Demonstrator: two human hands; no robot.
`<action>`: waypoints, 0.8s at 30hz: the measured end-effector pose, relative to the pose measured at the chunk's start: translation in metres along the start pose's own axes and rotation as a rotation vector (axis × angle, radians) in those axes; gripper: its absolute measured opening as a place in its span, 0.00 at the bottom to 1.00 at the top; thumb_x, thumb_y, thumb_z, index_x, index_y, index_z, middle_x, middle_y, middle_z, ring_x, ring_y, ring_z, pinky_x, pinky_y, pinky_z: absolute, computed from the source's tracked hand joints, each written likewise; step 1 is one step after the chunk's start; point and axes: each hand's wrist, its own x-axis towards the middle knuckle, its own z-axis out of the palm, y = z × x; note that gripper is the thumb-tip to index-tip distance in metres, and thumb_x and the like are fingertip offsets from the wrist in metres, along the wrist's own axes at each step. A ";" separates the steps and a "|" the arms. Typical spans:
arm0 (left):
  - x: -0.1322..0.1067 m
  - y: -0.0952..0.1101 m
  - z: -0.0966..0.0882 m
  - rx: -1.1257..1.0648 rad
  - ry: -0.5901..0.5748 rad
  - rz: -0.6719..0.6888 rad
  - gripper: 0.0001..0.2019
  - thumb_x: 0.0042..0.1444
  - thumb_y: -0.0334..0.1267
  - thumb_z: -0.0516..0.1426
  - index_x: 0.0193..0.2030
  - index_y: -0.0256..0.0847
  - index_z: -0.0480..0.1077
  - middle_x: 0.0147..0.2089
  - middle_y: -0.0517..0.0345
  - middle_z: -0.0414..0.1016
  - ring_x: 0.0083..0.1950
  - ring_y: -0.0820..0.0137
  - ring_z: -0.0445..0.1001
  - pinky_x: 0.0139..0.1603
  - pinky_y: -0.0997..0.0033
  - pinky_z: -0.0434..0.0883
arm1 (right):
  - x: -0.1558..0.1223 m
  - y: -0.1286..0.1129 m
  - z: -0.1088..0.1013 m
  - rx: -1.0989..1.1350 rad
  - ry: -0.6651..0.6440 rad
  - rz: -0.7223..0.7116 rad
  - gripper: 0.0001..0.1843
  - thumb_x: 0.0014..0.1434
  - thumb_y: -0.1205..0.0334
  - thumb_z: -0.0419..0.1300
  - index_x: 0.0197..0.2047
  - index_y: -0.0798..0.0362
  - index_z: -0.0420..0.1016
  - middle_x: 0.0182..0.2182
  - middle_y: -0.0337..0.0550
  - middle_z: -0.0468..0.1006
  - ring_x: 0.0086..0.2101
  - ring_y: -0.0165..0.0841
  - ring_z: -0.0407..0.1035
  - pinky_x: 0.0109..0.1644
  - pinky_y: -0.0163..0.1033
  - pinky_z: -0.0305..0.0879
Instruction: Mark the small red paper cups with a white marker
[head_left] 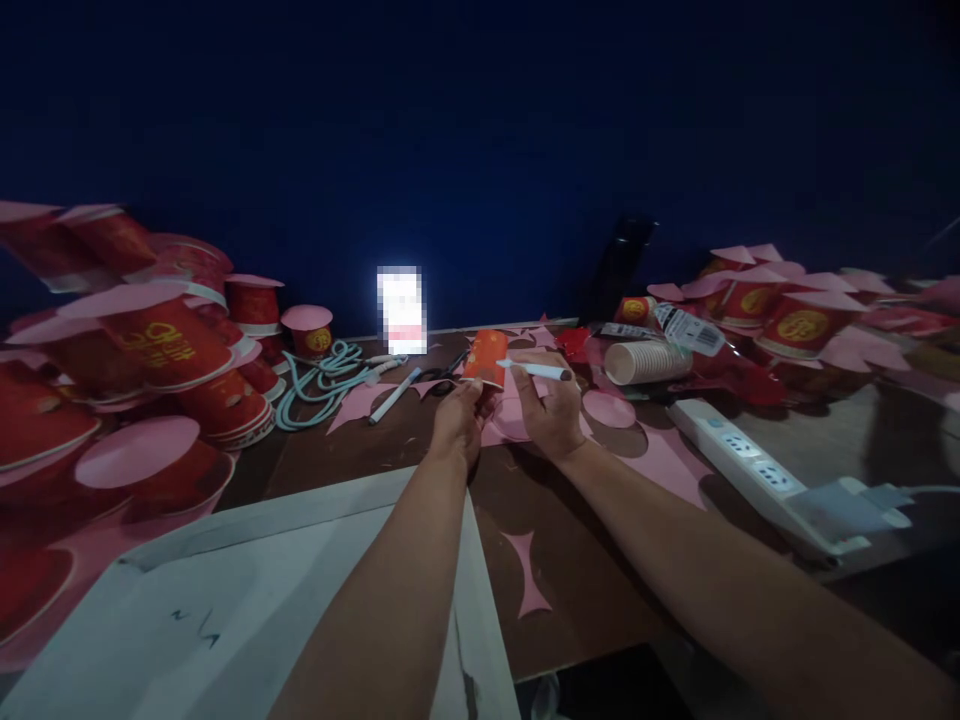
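Note:
My left hand (459, 418) is closed around the lower side of an orange-red paper cup (487, 355), which lies tilted on its side. In my right hand (553, 405) is a white pen (541, 371) with a dark end. Its pale tip is at the cup's rim; I cannot tell whether it touches. Beneath my hands lies pink paper (514, 418) with round outlines. A cut pink disc (609, 409) rests to the right of my right hand. Left of the cup are black-handled scissors (444, 382) and another white pen (394, 396).
Red cups topped with pink discs crowd the left (161, 345) and right (799, 322). A stack of nested paper cups (649, 362) lies on its side near a power strip (757, 470). A coiled cable (322, 375), lit phone screen (401, 310) and white board (285, 600) are also here.

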 end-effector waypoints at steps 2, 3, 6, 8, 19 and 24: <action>0.000 0.001 -0.001 -0.042 0.011 -0.010 0.03 0.47 0.28 0.59 0.30 0.36 0.69 0.29 0.57 0.74 0.31 0.74 0.74 0.38 0.72 0.70 | 0.000 0.000 0.000 -0.010 -0.004 0.006 0.08 0.61 0.60 0.55 0.43 0.50 0.73 0.40 0.46 0.77 0.44 0.38 0.70 0.51 0.47 0.64; 0.000 0.001 -0.001 -0.061 0.010 -0.015 0.02 0.48 0.28 0.58 0.30 0.36 0.69 0.30 0.56 0.75 0.32 0.73 0.74 0.39 0.71 0.70 | -0.001 0.000 0.000 -0.018 -0.007 0.010 0.09 0.61 0.60 0.55 0.43 0.50 0.73 0.39 0.47 0.77 0.44 0.38 0.70 0.51 0.48 0.64; -0.001 0.002 -0.002 -0.090 -0.008 -0.027 0.03 0.49 0.30 0.58 0.32 0.37 0.69 0.31 0.55 0.76 0.33 0.72 0.74 0.40 0.68 0.71 | -0.002 0.002 0.001 -0.037 -0.010 0.015 0.08 0.62 0.60 0.54 0.42 0.50 0.73 0.39 0.47 0.77 0.44 0.39 0.70 0.50 0.48 0.65; -0.002 0.002 -0.002 -0.081 -0.017 -0.028 0.03 0.49 0.30 0.59 0.32 0.37 0.69 0.31 0.56 0.75 0.32 0.72 0.74 0.41 0.68 0.71 | -0.003 0.003 0.002 -0.042 0.003 0.003 0.08 0.62 0.59 0.54 0.40 0.49 0.73 0.38 0.46 0.77 0.44 0.39 0.70 0.49 0.48 0.65; -0.003 0.002 -0.001 -0.054 -0.024 -0.013 0.04 0.48 0.31 0.61 0.32 0.37 0.71 0.31 0.56 0.76 0.31 0.73 0.74 0.39 0.69 0.71 | -0.004 0.005 0.005 -0.060 -0.009 -0.040 0.05 0.61 0.61 0.56 0.39 0.50 0.72 0.39 0.45 0.78 0.42 0.37 0.71 0.48 0.45 0.64; -0.006 0.003 0.000 -0.045 -0.020 0.000 0.02 0.50 0.31 0.59 0.33 0.37 0.72 0.30 0.56 0.76 0.30 0.74 0.73 0.37 0.71 0.71 | -0.005 0.005 0.005 -0.070 -0.021 -0.040 0.05 0.61 0.61 0.56 0.40 0.50 0.72 0.38 0.45 0.78 0.42 0.37 0.71 0.48 0.46 0.64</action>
